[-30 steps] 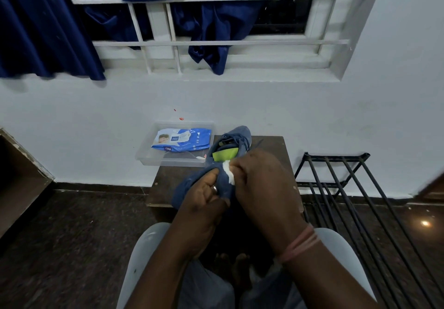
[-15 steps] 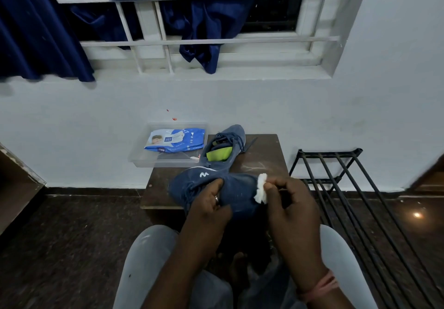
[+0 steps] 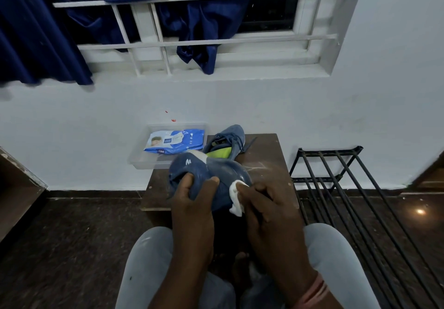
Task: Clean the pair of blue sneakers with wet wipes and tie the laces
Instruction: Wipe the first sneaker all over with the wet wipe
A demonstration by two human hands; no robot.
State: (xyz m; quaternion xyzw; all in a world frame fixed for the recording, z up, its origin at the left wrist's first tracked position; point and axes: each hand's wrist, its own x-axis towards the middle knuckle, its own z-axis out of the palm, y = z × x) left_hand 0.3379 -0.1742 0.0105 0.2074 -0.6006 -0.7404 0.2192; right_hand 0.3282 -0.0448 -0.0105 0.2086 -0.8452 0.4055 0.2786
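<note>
Left hand [image 3: 192, 203] comes up from between the knees, fingers [image 3: 186, 180] curled over the held sneaker [image 3: 211, 176], thumb and forefinger pinching its blue upper near the white logo. Grip closed tight on the fabric. Shoe lifted above the near edge of the tabletop [image 3: 264, 150], toe end toward the right hand.

Right hand [image 3: 264, 210] angled in from the right, wrist wearing a pinkish band [image 3: 312, 294]. Its fingers [image 3: 249, 189] curl around a bunched white wet wipe [image 3: 236, 195], pressing it against the sneaker's side just right of the left thumb. The two hands almost touch across the shoe.

Beyond the fingers, second sneaker [image 3: 228, 141] lies on the tabletop, green insole showing, laces loose. Left of it and beyond the left fingers, a clear plastic tray [image 3: 141, 162] overhangs the tabletop's left edge, holding the wipes pack [image 3: 175, 141].

Bare tabletop beyond and right of the right-hand fingers, up to its right edge. Past that edge stands a black metal rack [image 3: 336, 176], near the right forearm. Dark floor [image 3: 72, 236] open to the left of the left arm. Wall close behind the tabletop.
</note>
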